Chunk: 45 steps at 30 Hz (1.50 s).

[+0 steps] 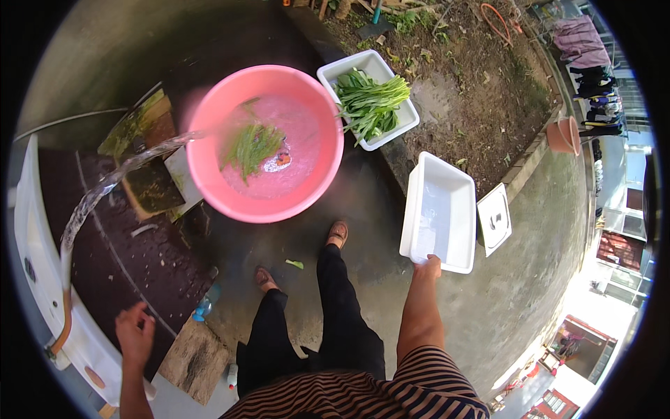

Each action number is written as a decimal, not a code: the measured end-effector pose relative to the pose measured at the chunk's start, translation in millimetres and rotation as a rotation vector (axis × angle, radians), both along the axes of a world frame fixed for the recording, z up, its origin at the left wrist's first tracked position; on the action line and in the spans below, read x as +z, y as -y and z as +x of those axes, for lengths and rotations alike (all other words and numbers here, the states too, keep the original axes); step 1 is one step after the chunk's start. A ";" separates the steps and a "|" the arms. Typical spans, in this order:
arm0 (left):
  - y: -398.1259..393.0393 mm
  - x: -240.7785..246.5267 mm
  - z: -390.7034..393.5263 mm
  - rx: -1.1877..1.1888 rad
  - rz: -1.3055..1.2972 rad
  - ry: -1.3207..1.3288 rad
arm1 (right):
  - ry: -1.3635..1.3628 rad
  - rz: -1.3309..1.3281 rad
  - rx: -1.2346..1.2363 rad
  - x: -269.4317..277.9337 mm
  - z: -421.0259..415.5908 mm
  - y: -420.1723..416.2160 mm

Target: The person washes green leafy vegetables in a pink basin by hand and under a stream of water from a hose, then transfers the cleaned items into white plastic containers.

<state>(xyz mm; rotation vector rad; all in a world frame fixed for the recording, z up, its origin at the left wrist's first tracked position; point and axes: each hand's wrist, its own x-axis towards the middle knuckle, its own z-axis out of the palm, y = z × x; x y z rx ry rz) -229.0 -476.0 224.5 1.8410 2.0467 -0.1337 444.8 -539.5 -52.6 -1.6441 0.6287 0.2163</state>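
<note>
My right hand (pixel 428 266) grips the near rim of a white plastic bin (pixel 448 225), which seems to hold some clear water. Fingers apart and empty, my left hand (pixel 135 331) hovers near the white sink (pixel 78 324) at the left. From a hose (pixel 66 319), water (pixel 107 183) arcs into a large pink plastic basin (pixel 264 209), where leafy greens (pixel 252 149) lie in the water. A second white bin (pixel 411 118), beside the basin, holds a heap of long-stemmed green leafy vegetables (pixel 372 99).
A metal pan lid (pixel 494 220) lies right of the held bin. Mossy slabs (pixel 152 178) stand left of the basin. A low curb (pixel 390 167) edges the soil bed. A fallen leaf (pixel 294 263) lies near my feet; a pink bucket (pixel 564 136) stands far right.
</note>
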 end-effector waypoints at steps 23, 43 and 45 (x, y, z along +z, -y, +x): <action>-49.0 -167.1 219.7 0.147 -0.436 0.412 | -0.378 -0.357 0.414 -159.2 98.4 -17.7; -2.6 140.5 -256.7 0.519 0.675 -1.199 | -0.216 0.021 1.607 48.6 -265.1 -90.0; 27.2 137.8 -334.6 0.738 0.483 -1.153 | -0.246 0.062 1.661 92.1 -311.6 -98.5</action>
